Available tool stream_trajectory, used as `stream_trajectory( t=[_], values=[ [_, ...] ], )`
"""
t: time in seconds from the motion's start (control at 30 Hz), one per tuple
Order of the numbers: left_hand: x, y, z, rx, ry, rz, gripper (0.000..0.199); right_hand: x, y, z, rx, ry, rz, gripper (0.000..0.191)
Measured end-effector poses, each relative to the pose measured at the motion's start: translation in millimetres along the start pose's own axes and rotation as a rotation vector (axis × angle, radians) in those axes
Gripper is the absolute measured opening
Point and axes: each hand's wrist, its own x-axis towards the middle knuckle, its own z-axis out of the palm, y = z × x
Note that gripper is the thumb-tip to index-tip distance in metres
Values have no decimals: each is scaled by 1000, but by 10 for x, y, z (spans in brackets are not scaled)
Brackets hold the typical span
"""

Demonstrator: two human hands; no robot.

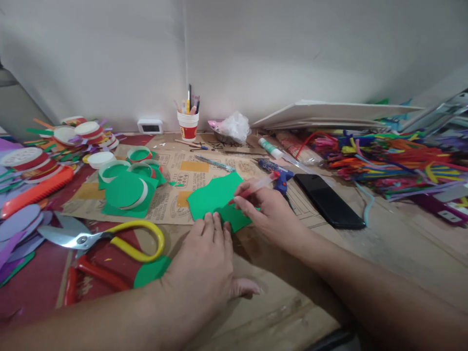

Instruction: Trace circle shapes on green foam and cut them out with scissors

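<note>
A green craft sheet [214, 195] with an uneven cut edge lies in the middle of the table. My left hand [204, 258] rests flat on its near edge, fingers stretched out and thumb apart. In my right hand [266, 212] is a translucent reddish pen [261, 185], slanted with its lower end toward the sheet; whether the tip touches cannot be made out. To the left, large scissors [97, 239] with one yellow and one red handle lie spread, near a green piece [151, 273] partly behind my left forearm.
Green sheets with paper-cup rings [126, 190] stand at left, beside an orange-red cutter [40, 190] and cut cups [32, 163]. Right of my hands are a blue glue gun [283, 181], a black phone [329, 200] and pipe cleaners [387, 165]. A cup of pens [188, 126] stands behind.
</note>
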Motion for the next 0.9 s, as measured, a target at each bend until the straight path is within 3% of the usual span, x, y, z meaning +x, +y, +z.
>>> stream_trajectory(
  t=[0.17,0.3,0.43,0.6,0.9],
  values=[
    [12,-6,-41,-14,-48,12,89,16,-243,-107,-2,-69,47,7],
    [14,10,-25,16,-73,39,90,119,-384,-110,39,-87,-4,12],
    [7,22,16,-2,-4,73,97,206,-307,109,146,-42,-51,12],
    [-21,63,46,-65,101,-9,114,170,-144,368,167,-87,-23,12],
    [-61,99,86,-85,154,-26,109,150,-105,388,99,-114,-60,9]
  ],
)
